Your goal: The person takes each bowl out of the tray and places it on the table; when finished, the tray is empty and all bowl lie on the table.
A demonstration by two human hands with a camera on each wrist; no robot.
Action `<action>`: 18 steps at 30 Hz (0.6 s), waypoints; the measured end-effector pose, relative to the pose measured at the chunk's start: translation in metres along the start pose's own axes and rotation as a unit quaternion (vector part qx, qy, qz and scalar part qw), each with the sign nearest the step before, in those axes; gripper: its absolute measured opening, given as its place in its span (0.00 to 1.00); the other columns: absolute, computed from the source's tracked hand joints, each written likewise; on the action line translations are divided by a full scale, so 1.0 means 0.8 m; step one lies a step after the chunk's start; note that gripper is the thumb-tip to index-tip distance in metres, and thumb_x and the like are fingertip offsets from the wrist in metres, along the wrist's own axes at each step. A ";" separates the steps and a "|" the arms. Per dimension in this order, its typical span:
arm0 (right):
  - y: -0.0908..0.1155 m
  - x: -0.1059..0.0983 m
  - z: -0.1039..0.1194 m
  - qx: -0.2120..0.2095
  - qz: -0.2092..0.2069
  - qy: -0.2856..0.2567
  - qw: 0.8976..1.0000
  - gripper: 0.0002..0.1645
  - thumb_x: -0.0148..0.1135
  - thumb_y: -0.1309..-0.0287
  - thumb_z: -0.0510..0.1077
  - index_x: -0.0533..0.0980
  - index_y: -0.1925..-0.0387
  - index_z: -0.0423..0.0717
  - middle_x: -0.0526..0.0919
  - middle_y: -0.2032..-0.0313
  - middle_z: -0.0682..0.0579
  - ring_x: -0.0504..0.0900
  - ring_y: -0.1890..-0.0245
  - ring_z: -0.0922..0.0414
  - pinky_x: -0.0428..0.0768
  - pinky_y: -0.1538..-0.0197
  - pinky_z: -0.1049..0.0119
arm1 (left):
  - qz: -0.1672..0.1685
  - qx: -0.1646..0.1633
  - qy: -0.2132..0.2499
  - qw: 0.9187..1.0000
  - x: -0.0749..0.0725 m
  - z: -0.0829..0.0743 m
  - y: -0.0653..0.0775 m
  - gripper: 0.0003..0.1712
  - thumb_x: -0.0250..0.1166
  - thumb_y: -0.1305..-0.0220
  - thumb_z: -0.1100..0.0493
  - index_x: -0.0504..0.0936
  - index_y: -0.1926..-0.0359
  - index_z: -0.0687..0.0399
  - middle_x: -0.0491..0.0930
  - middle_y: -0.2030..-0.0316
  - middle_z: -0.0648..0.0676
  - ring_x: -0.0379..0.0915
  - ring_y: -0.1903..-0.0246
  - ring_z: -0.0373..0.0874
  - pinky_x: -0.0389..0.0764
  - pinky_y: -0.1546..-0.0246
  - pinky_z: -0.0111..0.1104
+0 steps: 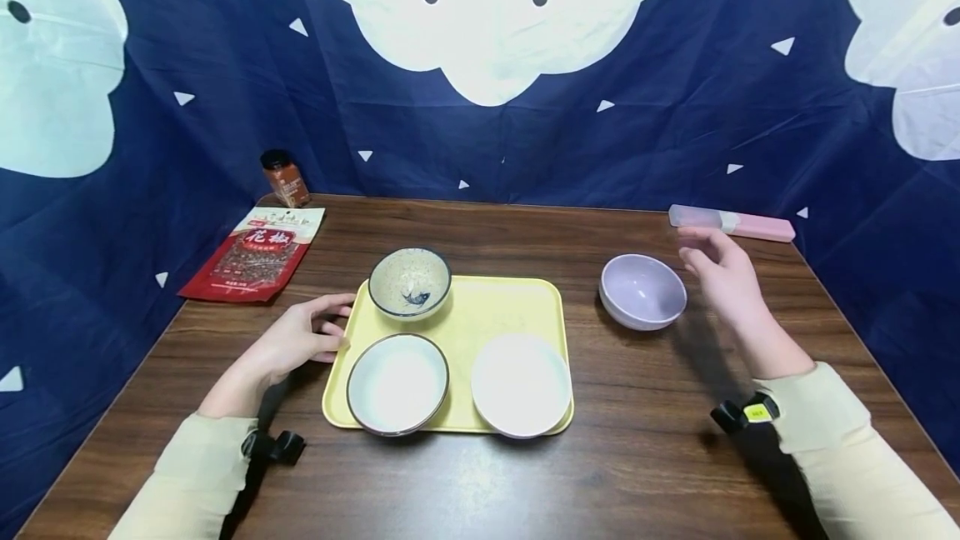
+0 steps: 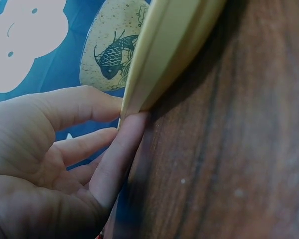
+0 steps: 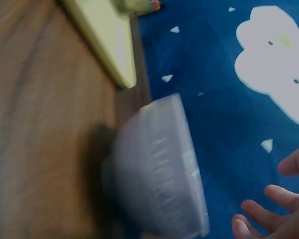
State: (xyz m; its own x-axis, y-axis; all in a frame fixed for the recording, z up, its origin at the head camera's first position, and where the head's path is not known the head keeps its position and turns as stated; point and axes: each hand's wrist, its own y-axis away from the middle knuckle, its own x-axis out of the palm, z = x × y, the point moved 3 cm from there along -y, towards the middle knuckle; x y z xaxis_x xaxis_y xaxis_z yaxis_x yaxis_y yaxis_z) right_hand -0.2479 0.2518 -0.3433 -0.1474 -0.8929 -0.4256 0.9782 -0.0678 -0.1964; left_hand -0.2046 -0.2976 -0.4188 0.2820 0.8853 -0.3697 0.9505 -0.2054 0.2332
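Note:
On the wooden table lies a yellow tray [image 1: 498,307] with three bowls. A speckled bowl with a blue fish [image 1: 409,286] stands at its back left. In front of that sits a pale bowl with a dark rim [image 1: 398,384], and a white bowl [image 1: 521,386] is at the front right. My left hand [image 1: 303,336] pinches the tray's left rim; one finger [image 2: 122,154] lies under the lip in the left wrist view. To the right, a lavender bowl [image 1: 642,292] stands upright on the table. My right hand [image 1: 723,277] hovers just right of it, fingers loosely spread and apart from it.
A red and white spice packet [image 1: 258,257] lies at the back left, with a dark-capped spice jar [image 1: 286,180] behind it. At the back right is a slim pink case with a clear end [image 1: 757,226]. A blue patterned curtain [image 1: 525,157] borders the table.

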 end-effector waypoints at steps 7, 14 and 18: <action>-0.016 0.031 0.049 -0.064 0.081 -0.048 0.993 0.23 0.51 0.26 0.35 0.68 0.35 0.26 0.78 0.54 0.63 0.78 0.54 0.71 0.78 0.50 0.79 | 0.002 0.001 0.008 1.000 -0.002 -0.002 0.003 0.43 0.64 0.39 0.75 0.59 0.24 0.67 0.66 0.37 0.72 0.75 0.55 0.51 0.87 0.61 0.42; -0.022 0.088 0.091 -0.003 0.189 -0.122 0.974 0.26 0.50 0.24 0.38 0.65 0.31 0.30 0.76 0.41 0.41 0.79 0.49 0.62 0.78 0.42 0.70 | 0.001 -0.003 0.010 1.000 -0.001 -0.003 0.002 0.43 0.64 0.40 0.75 0.59 0.24 0.67 0.66 0.37 0.71 0.75 0.56 0.51 0.87 0.61 0.42; -0.023 0.125 0.108 0.031 0.242 -0.150 0.958 0.28 0.51 0.25 0.38 0.64 0.29 0.33 0.72 0.36 0.34 0.78 0.44 0.54 0.74 0.34 0.58 | 0.001 -0.001 0.012 1.000 -0.001 0.000 0.001 0.43 0.64 0.40 0.75 0.60 0.24 0.67 0.66 0.37 0.71 0.75 0.56 0.51 0.87 0.62 0.42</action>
State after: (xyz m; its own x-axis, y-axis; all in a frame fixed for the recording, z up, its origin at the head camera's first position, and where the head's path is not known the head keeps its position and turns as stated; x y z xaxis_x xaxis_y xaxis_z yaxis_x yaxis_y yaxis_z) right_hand -0.2683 0.1252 -0.3057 0.3650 -0.9137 -0.1787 0.9296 0.3683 0.0156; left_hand -0.2044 -0.2984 -0.4185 0.2808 0.8944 -0.3482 0.9498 -0.2067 0.2350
